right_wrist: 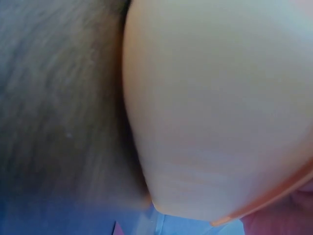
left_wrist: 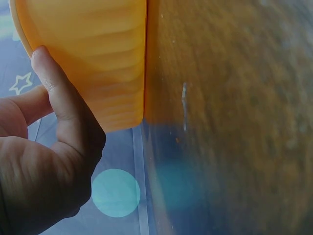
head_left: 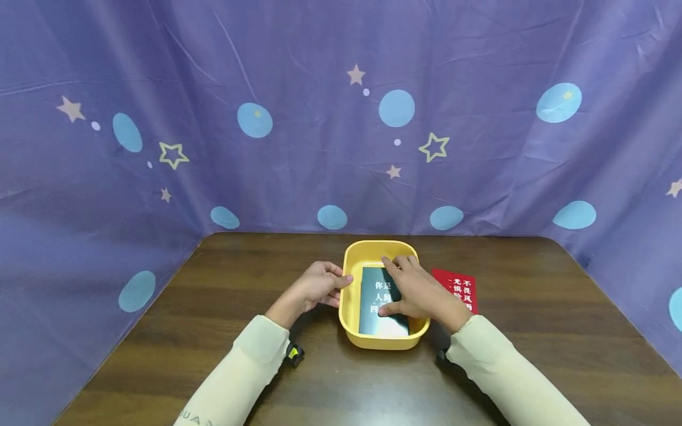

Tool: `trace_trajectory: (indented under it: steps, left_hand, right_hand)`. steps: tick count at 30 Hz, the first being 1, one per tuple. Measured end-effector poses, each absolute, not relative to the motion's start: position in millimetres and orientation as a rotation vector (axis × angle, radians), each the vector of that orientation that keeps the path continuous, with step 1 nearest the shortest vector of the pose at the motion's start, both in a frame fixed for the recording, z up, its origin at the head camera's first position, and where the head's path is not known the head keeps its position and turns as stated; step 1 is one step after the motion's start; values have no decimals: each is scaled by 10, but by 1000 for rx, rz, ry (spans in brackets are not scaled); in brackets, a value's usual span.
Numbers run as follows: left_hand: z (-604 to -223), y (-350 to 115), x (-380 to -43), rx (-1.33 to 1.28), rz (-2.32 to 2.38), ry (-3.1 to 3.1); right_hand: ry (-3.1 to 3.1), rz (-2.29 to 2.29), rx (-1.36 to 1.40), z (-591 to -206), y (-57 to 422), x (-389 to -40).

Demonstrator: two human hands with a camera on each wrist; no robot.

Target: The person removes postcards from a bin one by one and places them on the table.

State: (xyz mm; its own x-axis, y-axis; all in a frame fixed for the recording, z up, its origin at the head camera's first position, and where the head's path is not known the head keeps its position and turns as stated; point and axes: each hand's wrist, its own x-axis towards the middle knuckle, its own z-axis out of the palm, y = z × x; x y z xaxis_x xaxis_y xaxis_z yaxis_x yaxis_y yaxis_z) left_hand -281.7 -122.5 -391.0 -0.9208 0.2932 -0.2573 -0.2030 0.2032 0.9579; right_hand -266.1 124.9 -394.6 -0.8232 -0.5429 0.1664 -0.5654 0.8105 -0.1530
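A yellow plastic basin (head_left: 380, 342) stands on the table, with a dark green book (head_left: 375, 322) with white Chinese characters lying inside it. My left hand (head_left: 318, 285) holds the basin's left rim, the thumb over the edge and the other fingers along the outside. In the left wrist view, this hand (left_wrist: 54, 152) is beside the ribbed outer wall. Over the book's right side my right hand (head_left: 418, 291) reaches into the basin with fingers spread, thumb at the cover. The right wrist view shows mostly the basin's outer wall (right_wrist: 220, 107), the hand barely in the lower right corner.
A red book (head_left: 459, 286) with white characters lies on the brown wooden table (head_left: 538, 313) just right of the basin, partly covered by my right wrist. Behind the table hangs a purple curtain (head_left: 298, 177) with stars and blue ovals.
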Motion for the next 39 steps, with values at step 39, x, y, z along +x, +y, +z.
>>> trace_trajectory:
  steps: [39]
  left_hand:
    - [-3909,-1193,-2805,62,1775,2102]
  right_hand:
    - [-2162,658,1016,-3349,1512,-2543]
